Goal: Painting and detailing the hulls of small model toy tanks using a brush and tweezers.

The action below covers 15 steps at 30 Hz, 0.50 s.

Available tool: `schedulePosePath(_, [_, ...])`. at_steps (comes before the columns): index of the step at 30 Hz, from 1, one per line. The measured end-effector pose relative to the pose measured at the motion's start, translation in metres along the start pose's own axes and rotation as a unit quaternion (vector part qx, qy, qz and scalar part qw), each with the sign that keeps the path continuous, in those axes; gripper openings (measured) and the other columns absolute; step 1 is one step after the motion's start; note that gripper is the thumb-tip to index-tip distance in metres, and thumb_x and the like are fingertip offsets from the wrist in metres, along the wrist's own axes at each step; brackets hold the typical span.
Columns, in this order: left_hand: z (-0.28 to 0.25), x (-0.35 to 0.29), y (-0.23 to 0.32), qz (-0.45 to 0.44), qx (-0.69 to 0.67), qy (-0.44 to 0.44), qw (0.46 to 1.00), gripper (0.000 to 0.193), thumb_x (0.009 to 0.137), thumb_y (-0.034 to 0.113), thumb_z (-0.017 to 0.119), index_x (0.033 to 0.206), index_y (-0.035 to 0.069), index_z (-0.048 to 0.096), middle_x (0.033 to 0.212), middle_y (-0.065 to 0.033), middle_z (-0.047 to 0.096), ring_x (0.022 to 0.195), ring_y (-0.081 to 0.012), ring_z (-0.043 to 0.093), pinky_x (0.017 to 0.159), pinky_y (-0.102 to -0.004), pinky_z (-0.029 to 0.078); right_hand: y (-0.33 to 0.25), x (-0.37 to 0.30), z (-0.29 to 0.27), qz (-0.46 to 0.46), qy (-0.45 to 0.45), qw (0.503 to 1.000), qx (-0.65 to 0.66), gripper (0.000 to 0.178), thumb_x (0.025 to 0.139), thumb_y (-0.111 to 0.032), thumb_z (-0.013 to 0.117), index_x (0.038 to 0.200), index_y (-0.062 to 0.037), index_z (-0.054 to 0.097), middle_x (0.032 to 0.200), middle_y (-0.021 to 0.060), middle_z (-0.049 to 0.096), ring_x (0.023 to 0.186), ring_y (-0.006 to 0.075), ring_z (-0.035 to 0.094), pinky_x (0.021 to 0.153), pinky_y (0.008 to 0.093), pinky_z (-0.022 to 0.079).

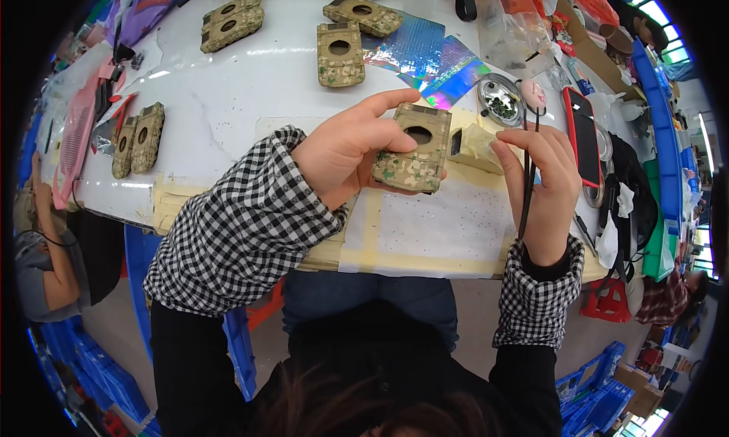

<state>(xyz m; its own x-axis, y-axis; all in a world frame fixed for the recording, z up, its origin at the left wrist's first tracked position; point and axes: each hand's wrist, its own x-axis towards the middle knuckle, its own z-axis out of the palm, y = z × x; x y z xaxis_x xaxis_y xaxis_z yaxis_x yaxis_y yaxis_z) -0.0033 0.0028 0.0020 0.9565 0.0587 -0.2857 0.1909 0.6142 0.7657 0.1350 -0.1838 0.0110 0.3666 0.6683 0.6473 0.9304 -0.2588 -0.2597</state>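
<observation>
- Landmark: the cream taped block (477, 150), lying on the table between your two hands.
- Camouflage shell (414, 164): just left of the block; in this view their edges meet, but contact cannot be told.
- Its long axis runs near to far, the far end leaning slightly toward the block's side; the face with the round opening is turned up.
- Your left hand (343, 147): left of the block, grasping the shell, thumb on the upper face beside the opening.
- Your right hand (550, 180): just right of the block, thumb and index fingertips brought together near its right end. Black tweezers (525, 205) are held across the fingers; whether the pinch has a small piece cannot be told.
- Dish (493, 85) with small dark pieces: beyond the block, slightly right.
- Judgement: the key relation is shell left of block, right hand opposite; your left is nearer, your right must cross the block leftward to reach the opening.
</observation>
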Motion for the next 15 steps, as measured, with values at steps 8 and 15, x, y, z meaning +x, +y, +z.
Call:
schedulePosePath(8, [0.0,-0.001,0.001,-0.003,-0.014,-0.018,1.0,0.064,0.084,0.006,0.046,0.143,0.003,0.022,0.128,-0.0219,0.047,0.104,-0.0352,0.06,0.082,-0.0362,0.053,-0.007,0.004,-0.012,-0.004,0.059,0.998,0.007,0.014,0.071,0.001,0.072,0.083,-0.0016,0.064,0.08,0.01,0.064,0.078,0.0249,0.059,0.07,0.0315,0.046])
schedulePosePath(15, [0.001,-0.002,0.0,-0.008,-0.027,-0.031,0.999,0.063,0.083,0.006,0.047,0.142,0.004,0.025,0.128,-0.0221,0.047,0.102,-0.0352,0.06,0.086,-0.0379,0.051,-0.028,-0.003,-0.01,0.061,0.031,0.953,0.295,0.01,0.084,-0.002,0.063,0.094,0.0009,0.062,0.088,0.0105,0.061,0.084,0.0168,0.058,0.082,0.0291,0.044])
